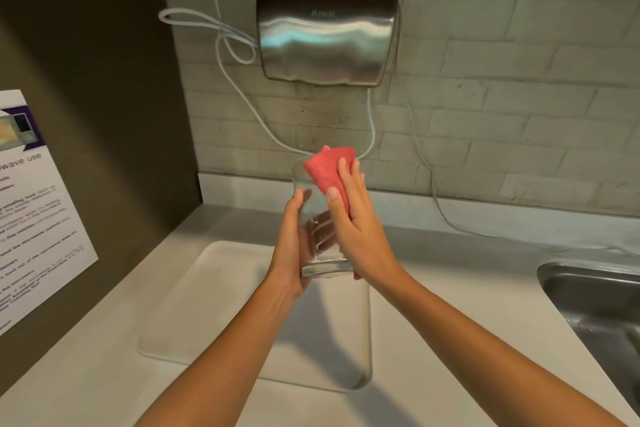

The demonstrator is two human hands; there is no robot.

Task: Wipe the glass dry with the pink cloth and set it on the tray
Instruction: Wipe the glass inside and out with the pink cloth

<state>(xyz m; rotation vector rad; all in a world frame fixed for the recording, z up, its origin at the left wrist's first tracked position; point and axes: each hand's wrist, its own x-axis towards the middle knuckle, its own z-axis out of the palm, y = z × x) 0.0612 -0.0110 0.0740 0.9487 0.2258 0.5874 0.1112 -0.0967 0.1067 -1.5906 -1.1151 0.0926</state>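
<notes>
A clear drinking glass (313,215) is held up in the air above the counter, tilted with its mouth pointing away from me. My left hand (291,253) grips its left side and base. My right hand (356,222) presses a folded pink cloth (329,168) flat against the glass's right side, fingers spread over the cloth. The cloth's upper corner sticks out past the rim. Below the hands lies a white rectangular tray (207,295) on the counter, with nothing on its visible part.
A steel hand dryer (327,35) hangs on the tiled wall, white cables looping from it. A steel sink (595,302) is at the right edge. A printed notice (31,211) is stuck to the dark left wall.
</notes>
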